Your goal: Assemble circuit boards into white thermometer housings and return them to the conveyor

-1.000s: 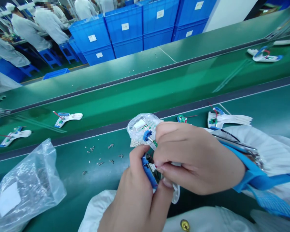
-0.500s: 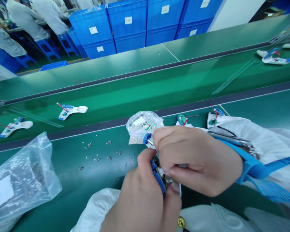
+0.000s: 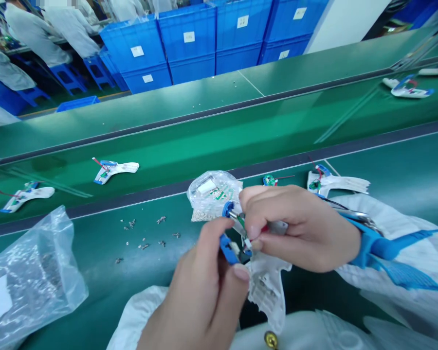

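Note:
My left hand [image 3: 204,277] is closed, with thumb and forefinger gripping a blue plastic part [image 3: 229,250] of a small assembly. Below it hangs a white pistol-shaped plastic housing half [image 3: 268,289], its ribbed inner side showing. A metal cylinder with a blue end ring [image 3: 228,209] sticks out at the top, beside a strip of green circuit board [image 3: 240,222]. My right hand [image 3: 299,228] pinches at a small white connector [image 3: 247,243] next to the blue part. Something red shows under its fingers. The exact grip on the connector is partly hidden.
Clear bags of small parts lie behind my hands [image 3: 215,192] and at left [image 3: 40,277]. Several small metal pieces [image 3: 143,246] are scattered between them. Similar housings [image 3: 117,171] lie on the green belt [image 3: 190,141]; another [image 3: 345,183] is at right. Blue crates [image 3: 186,36] stand beyond.
My right hand has lifted slightly off my left hand, uncovering the connector and circuit board. The white housing half has come into view below. Two housings at left on the belt have shifted right.

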Available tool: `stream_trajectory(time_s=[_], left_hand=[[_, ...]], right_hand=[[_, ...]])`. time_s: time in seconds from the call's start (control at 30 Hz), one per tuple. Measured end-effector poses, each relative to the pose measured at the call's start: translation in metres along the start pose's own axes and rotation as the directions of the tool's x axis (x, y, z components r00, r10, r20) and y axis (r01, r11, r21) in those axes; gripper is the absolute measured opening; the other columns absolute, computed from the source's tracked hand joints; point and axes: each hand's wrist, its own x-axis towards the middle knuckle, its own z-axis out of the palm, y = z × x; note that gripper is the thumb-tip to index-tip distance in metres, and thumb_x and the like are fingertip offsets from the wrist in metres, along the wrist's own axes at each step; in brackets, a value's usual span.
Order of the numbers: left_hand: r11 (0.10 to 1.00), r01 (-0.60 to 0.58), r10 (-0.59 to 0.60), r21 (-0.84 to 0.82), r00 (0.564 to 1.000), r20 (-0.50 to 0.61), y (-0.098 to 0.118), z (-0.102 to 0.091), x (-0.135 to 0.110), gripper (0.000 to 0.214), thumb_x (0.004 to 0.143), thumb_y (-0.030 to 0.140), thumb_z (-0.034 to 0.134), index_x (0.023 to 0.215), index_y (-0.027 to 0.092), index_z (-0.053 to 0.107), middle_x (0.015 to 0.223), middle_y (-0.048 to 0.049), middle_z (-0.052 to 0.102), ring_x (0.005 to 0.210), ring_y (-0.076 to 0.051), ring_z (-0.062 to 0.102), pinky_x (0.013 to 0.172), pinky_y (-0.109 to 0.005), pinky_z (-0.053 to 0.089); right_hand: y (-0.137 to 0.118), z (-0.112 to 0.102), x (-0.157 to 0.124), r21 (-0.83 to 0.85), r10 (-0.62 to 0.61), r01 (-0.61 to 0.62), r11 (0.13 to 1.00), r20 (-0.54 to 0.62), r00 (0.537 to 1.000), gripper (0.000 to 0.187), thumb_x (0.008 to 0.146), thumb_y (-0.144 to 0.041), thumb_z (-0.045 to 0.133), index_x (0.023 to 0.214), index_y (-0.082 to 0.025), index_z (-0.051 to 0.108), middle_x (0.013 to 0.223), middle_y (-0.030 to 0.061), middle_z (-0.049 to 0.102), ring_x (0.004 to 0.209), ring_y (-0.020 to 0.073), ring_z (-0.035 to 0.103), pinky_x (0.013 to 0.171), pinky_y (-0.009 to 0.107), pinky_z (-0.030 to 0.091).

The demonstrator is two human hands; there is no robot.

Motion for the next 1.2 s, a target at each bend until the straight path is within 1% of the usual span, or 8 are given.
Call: stream_trajectory(time_s=[0.13, 0.3, 0.43, 0.53, 0.6, 0.67, 1.07, 1.2], left_hand=[[0.958, 0.005, -0.042, -0.287, 0.992, -0.121, -0.007, -0.005, 0.003, 0.033, 0.088, 0.035, 0.053, 0.120, 0.039, 0.052, 0.084, 0.0012, 0.061, 0.061, -0.011, 0.055, 0.058, -0.021, 0.046], [0.767, -0.026, -0.035, -0.641, 0.996, -0.081, -0.008, -0.008, 0.012, 0.039, 0.085, 0.030, 0.058, 0.123, 0.037, 0.053, 0.091, -0.0010, 0.063, 0.068, -0.012, 0.059, 0.066, -0.024, 0.052], [0.785, -0.083, -0.051, -0.614, 0.979, -0.198, -0.008, -0.016, 0.015, 0.039, 0.074, 0.030, 0.071, 0.111, 0.028, 0.060, 0.086, -0.0034, 0.068, 0.066, -0.016, 0.063, 0.065, -0.029, 0.056], [0.806, -0.135, -0.062, -0.577, 0.949, -0.308, -0.007, -0.023, 0.016, 0.034, 0.066, 0.029, 0.077, 0.097, 0.023, 0.064, 0.080, -0.0023, 0.071, 0.061, -0.015, 0.064, 0.062, -0.026, 0.056], [0.807, -0.112, -0.102, -0.580, 0.941, -0.324, -0.006, -0.025, 0.016, 0.036, 0.065, 0.030, 0.078, 0.096, 0.022, 0.063, 0.078, -0.0009, 0.072, 0.060, -0.014, 0.065, 0.063, -0.024, 0.056], [0.809, -0.071, -0.148, -0.583, 0.936, -0.319, -0.004, -0.025, 0.017, 0.038, 0.064, 0.030, 0.078, 0.098, 0.022, 0.063, 0.081, -0.0011, 0.072, 0.062, -0.014, 0.065, 0.064, -0.023, 0.056], [0.810, -0.083, -0.075, -0.580, 0.967, -0.244, -0.004, -0.018, 0.018, 0.022, 0.078, 0.024, 0.067, 0.100, 0.023, 0.063, 0.089, -0.0014, 0.068, 0.067, -0.011, 0.060, 0.065, -0.021, 0.052], [0.722, -0.092, -0.011, -0.685, 0.989, -0.144, -0.007, -0.017, 0.019, 0.023, 0.079, 0.027, 0.066, 0.102, 0.023, 0.063, 0.089, -0.0020, 0.068, 0.067, -0.010, 0.061, 0.063, -0.020, 0.051]], right_hand=[[0.005, -0.006, -0.006, 0.120, 0.116, -0.104, 0.987, -0.102, 0.988, 0.014, 0.075, -0.005, 0.057, 0.066, -0.016, 0.057, 0.062, -0.0011, 0.056, 0.064, 0.0096, 0.052, 0.062, 0.023, 0.042], [0.016, -0.008, -0.013, 0.310, 0.024, -0.029, 0.950, 0.019, 1.000, 0.009, 0.082, -0.014, 0.055, 0.076, -0.013, 0.061, 0.078, 0.0066, 0.065, 0.078, 0.0148, 0.061, 0.074, 0.031, 0.048], [0.032, -0.017, -0.024, -0.019, 0.244, -0.250, 0.968, -0.149, 0.958, 0.014, 0.083, -0.017, 0.051, 0.075, -0.015, 0.063, 0.078, 0.0054, 0.066, 0.076, 0.0141, 0.062, 0.069, 0.026, 0.047], [0.045, -0.014, -0.034, -0.555, 0.568, -0.527, 0.644, -0.115, 0.815, 0.017, 0.081, -0.022, 0.052, 0.073, -0.017, 0.066, 0.079, 0.0054, 0.068, 0.077, 0.0159, 0.062, 0.068, 0.025, 0.043], [0.052, -0.003, -0.039, -0.732, 0.705, -0.518, 0.442, -0.073, 0.705, 0.021, 0.080, -0.031, 0.053, 0.075, -0.017, 0.068, 0.079, 0.0078, 0.068, 0.080, 0.0199, 0.063, 0.066, 0.026, 0.042], [0.056, 0.011, -0.042, -0.777, 0.736, -0.498, 0.385, -0.067, 0.674, 0.027, 0.080, -0.038, 0.053, 0.079, -0.015, 0.068, 0.081, 0.0111, 0.068, 0.082, 0.0237, 0.063, 0.064, 0.028, 0.041], [0.058, 0.028, -0.047, -0.766, 0.754, -0.525, 0.370, -0.082, 0.652, 0.020, 0.083, -0.021, 0.047, 0.070, -0.015, 0.060, 0.072, 0.0095, 0.066, 0.069, 0.0205, 0.062, 0.056, 0.027, 0.033], [0.036, 0.011, -0.050, -0.513, 0.578, -0.573, 0.639, -0.172, 0.798, 0.015, 0.088, -0.023, 0.044, 0.087, -0.016, 0.057, 0.067, 0.0016, 0.059, 0.060, 0.0125, 0.054, 0.055, 0.024, 0.039]])
